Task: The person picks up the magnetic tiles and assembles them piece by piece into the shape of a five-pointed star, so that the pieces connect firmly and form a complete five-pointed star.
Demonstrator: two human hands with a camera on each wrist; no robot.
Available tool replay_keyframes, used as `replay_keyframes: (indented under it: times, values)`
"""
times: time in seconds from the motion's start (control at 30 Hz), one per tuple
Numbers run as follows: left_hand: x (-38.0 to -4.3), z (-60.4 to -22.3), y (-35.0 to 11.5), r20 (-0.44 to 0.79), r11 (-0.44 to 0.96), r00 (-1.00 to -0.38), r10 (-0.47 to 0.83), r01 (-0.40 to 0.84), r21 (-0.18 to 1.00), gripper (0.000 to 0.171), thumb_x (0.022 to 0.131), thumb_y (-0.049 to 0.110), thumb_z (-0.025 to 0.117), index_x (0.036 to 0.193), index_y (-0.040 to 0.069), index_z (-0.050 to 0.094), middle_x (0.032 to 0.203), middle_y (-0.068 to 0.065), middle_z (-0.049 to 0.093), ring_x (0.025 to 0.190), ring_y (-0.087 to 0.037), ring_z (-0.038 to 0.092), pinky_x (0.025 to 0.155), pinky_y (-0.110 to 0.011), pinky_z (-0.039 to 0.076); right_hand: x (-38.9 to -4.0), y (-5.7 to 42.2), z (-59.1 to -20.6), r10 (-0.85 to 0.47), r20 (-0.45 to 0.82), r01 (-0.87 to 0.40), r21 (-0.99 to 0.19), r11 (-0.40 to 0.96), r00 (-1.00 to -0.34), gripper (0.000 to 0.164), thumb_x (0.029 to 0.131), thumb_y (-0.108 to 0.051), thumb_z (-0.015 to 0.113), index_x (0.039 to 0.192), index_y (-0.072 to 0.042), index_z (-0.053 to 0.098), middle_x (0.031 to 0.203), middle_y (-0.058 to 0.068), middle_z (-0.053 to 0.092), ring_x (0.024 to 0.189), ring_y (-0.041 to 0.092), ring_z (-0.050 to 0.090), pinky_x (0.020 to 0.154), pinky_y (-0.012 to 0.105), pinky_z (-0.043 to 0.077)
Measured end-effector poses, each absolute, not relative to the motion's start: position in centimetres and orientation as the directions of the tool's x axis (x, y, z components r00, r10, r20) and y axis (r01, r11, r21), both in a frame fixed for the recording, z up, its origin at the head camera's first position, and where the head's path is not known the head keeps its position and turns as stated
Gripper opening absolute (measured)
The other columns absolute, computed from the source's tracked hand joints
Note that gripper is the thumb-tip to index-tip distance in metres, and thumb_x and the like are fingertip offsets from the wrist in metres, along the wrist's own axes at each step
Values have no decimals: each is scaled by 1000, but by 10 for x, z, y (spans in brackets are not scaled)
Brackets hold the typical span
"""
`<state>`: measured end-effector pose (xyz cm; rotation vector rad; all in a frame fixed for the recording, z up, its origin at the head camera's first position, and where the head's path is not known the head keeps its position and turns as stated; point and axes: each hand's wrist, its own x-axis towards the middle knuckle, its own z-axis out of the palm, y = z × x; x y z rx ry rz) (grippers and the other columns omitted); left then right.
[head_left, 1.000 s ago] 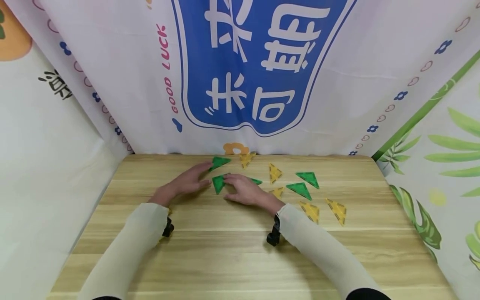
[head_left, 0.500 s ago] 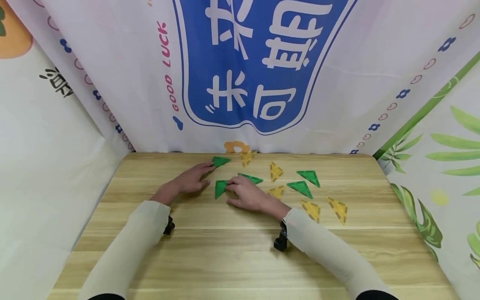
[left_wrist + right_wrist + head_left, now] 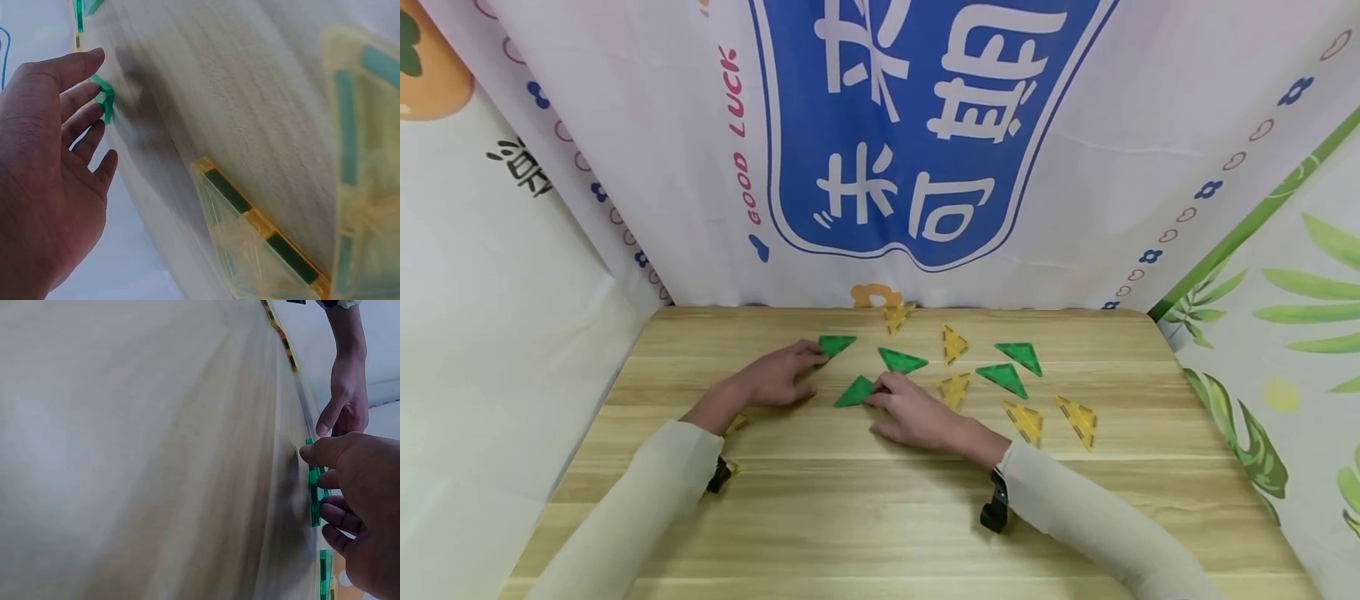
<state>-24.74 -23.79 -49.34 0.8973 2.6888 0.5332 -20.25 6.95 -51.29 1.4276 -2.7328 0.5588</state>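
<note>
My left hand (image 3: 782, 373) lies flat on the wooden table (image 3: 850, 517), its fingertips touching a green triangle tile (image 3: 835, 344). In the left wrist view the left hand (image 3: 56, 156) has relaxed fingers against that green tile (image 3: 105, 100). My right hand (image 3: 910, 410) rests palm down, fingertips pressing on a second green triangle (image 3: 855, 392). The right wrist view shows the right hand (image 3: 359, 487) with its digits on that tile's edge (image 3: 314, 503), which lies flat on the wood. A third green triangle (image 3: 901, 360) lies free just beyond the right hand.
To the right lie two more green triangles (image 3: 1019, 356) (image 3: 1002, 377) and several yellow triangles, among them one at the back edge (image 3: 897, 315) and one far right (image 3: 1078, 419). A yellow tile (image 3: 262, 237) sits under my left wrist. Printed cloth walls enclose three sides.
Both hands have drawn back toward me. The left slid its green triangle nearer. The right dragged and turned its triangle, uncovering the third green one.
</note>
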Motion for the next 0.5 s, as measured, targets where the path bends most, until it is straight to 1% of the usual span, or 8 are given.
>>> replay_keyframes:
  times: [0.1,0.2,0.33,0.4,0.5]
  values:
    - [-241,-490,-237,-125,733,-762,635,544,408,53,102,20,68,150,-1,57,155,-20,48,141,-38,51,116,-55,44,-194,73,-512,-791,186,-800,-305,517,-582,42,97,-25,81,129,1,73,122,11,61,112,22,57,95,34,54]
    - [-235,-486,-235,-115,720,-750,651,562,407,48,101,18,70,145,-2,62,147,-18,54,136,-36,55,113,-53,47,-187,76,-511,-795,205,-809,-305,503,-571,40,96,-22,82,126,2,74,119,12,62,109,22,59,92,33,55]
    - [-228,-482,-234,-97,698,-730,676,593,402,43,99,16,73,138,-2,68,138,-15,60,130,-33,59,111,-51,50,-181,80,-510,-799,200,-804,-348,483,-567,38,96,-20,80,125,3,74,118,11,62,106,21,62,89,31,56]
    - [-226,-481,-232,-90,689,-722,686,604,401,42,98,16,74,137,-1,69,137,-15,61,129,-33,60,110,-51,50,-181,84,-511,-798,187,-791,-382,479,-573,38,97,-21,80,126,1,74,119,9,63,108,20,62,90,31,57]
    - [-227,-481,-231,-79,683,-722,688,606,409,44,97,15,76,137,-1,68,140,-16,59,132,-34,58,111,-51,50,-188,90,-511,-800,167,-776,-418,472,-576,39,97,-23,80,129,-2,73,125,9,63,116,21,62,97,33,56]
